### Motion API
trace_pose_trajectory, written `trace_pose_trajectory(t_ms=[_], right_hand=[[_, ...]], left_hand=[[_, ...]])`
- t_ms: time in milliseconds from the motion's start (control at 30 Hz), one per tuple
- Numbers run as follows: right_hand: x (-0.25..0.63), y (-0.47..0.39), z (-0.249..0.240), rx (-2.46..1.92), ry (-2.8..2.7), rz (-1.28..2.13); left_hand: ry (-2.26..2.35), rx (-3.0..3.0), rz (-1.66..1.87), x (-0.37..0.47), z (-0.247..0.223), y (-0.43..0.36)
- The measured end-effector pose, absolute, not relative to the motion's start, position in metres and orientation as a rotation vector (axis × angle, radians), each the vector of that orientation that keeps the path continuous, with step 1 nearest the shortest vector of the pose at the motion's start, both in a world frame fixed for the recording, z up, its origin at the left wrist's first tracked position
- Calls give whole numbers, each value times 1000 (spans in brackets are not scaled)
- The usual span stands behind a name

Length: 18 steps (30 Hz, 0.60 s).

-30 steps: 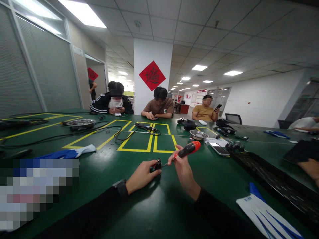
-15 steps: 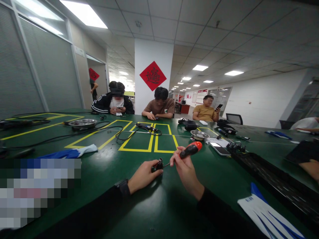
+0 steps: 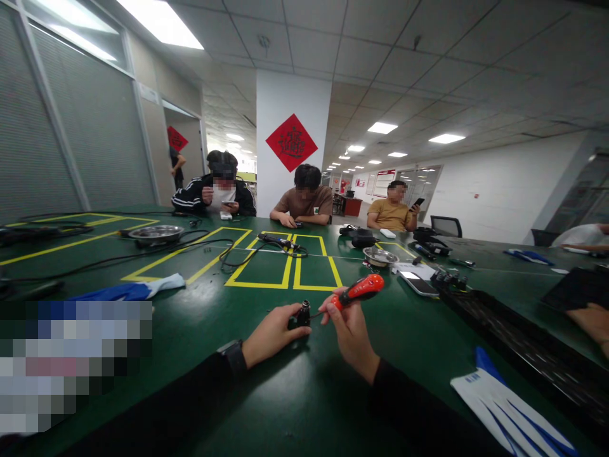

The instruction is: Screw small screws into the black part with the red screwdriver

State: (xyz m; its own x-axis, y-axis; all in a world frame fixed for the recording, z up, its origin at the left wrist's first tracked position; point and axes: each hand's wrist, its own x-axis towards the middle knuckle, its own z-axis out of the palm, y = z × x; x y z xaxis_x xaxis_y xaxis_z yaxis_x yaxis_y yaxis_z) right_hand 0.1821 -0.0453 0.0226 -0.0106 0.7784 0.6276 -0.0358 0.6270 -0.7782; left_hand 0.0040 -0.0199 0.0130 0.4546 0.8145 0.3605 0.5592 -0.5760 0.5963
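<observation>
Head view: left fingers (image 3: 299, 332) snug around a dark part (image 3: 305, 313), right fingers (image 3: 337, 316) around a screwdriver (image 3: 362, 289).

Dim overall | ceiling panels (image 3: 160, 23) bright | sheen on tabletop (image 3: 266, 406) | edges stretched | lower-left pixelated

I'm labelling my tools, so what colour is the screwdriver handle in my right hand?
The screwdriver handle is red and black; the head view shows it best.

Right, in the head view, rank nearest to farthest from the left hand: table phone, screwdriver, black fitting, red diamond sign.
1. Black fitting: pinched in left hand.
2. Screwdriver: rightward, in right hand.
3. Phone: farther right, on table.
4. Red diamond sign: on pillar behind table.
</observation>
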Motion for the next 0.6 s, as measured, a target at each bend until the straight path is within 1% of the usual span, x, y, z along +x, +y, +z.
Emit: trace_pose_trajectory(t_ms=[300, 600], right_hand=[[182, -46, 23, -639, -1402, 789], [178, -48, 34, -532, -1319, 1064]], left_hand=[[1172, 2274, 893, 7, 18, -24], [1178, 2231, 922, 8, 19, -26]])
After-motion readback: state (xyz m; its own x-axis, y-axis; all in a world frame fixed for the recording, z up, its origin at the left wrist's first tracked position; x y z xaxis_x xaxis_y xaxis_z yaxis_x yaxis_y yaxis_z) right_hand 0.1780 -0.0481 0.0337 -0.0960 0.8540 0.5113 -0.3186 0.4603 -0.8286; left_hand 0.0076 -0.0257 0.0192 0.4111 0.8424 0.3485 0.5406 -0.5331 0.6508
